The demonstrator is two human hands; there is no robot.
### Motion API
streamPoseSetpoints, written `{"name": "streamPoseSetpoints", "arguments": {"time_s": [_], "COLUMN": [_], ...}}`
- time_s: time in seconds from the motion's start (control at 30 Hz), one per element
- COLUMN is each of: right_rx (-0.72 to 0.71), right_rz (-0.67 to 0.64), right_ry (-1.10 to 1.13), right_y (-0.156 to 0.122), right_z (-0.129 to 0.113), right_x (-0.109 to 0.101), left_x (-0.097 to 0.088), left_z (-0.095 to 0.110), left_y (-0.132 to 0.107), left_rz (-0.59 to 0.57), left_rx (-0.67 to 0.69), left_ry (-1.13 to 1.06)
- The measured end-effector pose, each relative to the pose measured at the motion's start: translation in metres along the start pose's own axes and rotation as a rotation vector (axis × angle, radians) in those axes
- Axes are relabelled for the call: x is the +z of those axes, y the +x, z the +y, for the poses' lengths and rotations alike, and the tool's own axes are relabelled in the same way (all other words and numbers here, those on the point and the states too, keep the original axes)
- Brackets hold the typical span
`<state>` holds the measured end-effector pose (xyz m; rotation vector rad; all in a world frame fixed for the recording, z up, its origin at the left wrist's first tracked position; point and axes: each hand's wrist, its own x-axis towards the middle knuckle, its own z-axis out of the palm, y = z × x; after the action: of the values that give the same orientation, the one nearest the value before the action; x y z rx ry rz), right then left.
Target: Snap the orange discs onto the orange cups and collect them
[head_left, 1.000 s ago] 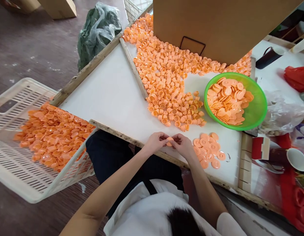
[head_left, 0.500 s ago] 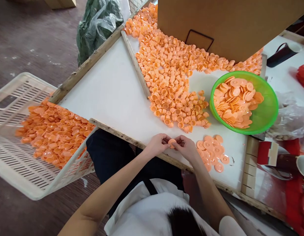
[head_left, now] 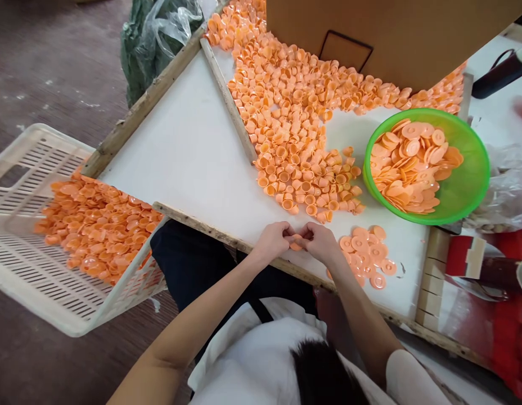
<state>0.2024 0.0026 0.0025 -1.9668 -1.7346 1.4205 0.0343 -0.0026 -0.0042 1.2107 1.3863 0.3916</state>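
Between my two hands, near the table's front edge, is an orange plastic disc (head_left: 296,243). My left hand (head_left: 274,239) pinches it from the left, and my right hand (head_left: 319,241) pinches it from the right. Fingers partly cover the disc, so I cannot tell if another piece is joined to it. Several loose orange discs (head_left: 366,254) lie flat just right of my right hand. Beyond my hands spreads a heap of small orange cups (head_left: 295,163). A green bowl (head_left: 476,180) at the right holds many more discs.
At the left stands a white plastic crate (head_left: 71,323) holding orange pieces. Wooden strips (head_left: 202,228) edge the white table (head_left: 172,146). A cardboard box (head_left: 396,39) stands behind the cups. Farther right are a black mug (head_left: 501,73) and a red-and-white box (head_left: 461,256).
My hands stay close together on the disc, with the fingers now curled more over it. The disc shows less of its face. The camera view has shifted slightly.
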Motion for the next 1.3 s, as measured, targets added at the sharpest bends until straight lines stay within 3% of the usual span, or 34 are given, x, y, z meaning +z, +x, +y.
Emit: {"name": "streamPoseSetpoints", "arguments": {"time_s": [0.17, 0.27, 0.33, 0.43, 0.5, 0.57, 0.63, 0.77, 0.87, 1.0, 1.07, 1.17, 1.3], "right_rx": [-0.057, -0.122, -0.132, -0.075, -0.015, 0.044, 0.08, 0.097, 0.087, 0.052, 0.042, 0.014, -0.069], "right_rz": [0.018, 0.052, 0.132, 0.343, 0.472, 0.548, 0.549, 0.496, 0.487, 0.49, 0.505, 0.484, 0.314], "right_ry": [0.032, 0.101, 0.127, 0.105, 0.046, -0.099, -0.234, -0.327, -0.305, -0.17, -0.088, 0.102, 0.468], "right_y": [-0.003, -0.013, -0.024, -0.04, -0.047, -0.05, -0.048, -0.041, -0.041, -0.048, -0.051, -0.051, -0.044], "right_z": [-0.004, -0.002, 0.006, 0.03, 0.05, 0.067, 0.079, 0.088, 0.088, 0.083, 0.075, 0.057, 0.034], "right_x": [0.005, 0.004, -0.005, -0.034, -0.057, -0.075, -0.083, -0.08, -0.079, -0.085, -0.086, -0.08, -0.059], "left_x": [0.004, -0.005, -0.023, -0.063, -0.084, -0.091, -0.079, -0.029, -0.004, -0.001, -0.002, 0.001, 0.009], "left_z": [0.001, 0.0, -0.003, -0.009, -0.009, -0.005, 0.002, 0.017, 0.02, 0.016, 0.013, 0.008, 0.0], "left_y": [-0.002, -0.007, -0.013, -0.023, -0.029, -0.03, -0.027, -0.004, 0.021, 0.034, 0.028, 0.011, -0.008], "left_rz": [0.0, 0.052, 0.13, 0.264, 0.422, 0.614, 0.684, 0.501, 0.417, 0.399, 0.386, 0.306, 0.177], "left_rx": [0.057, 0.084, 0.078, 0.022, 0.003, 0.066, 0.219, 0.535, 0.601, 0.594, 0.603, 0.587, 0.443], "left_ry": [0.037, 0.122, 0.178, 0.293, 0.408, 0.491, 0.521, 0.674, 0.882, 0.976, 0.886, 0.562, 0.193]}}
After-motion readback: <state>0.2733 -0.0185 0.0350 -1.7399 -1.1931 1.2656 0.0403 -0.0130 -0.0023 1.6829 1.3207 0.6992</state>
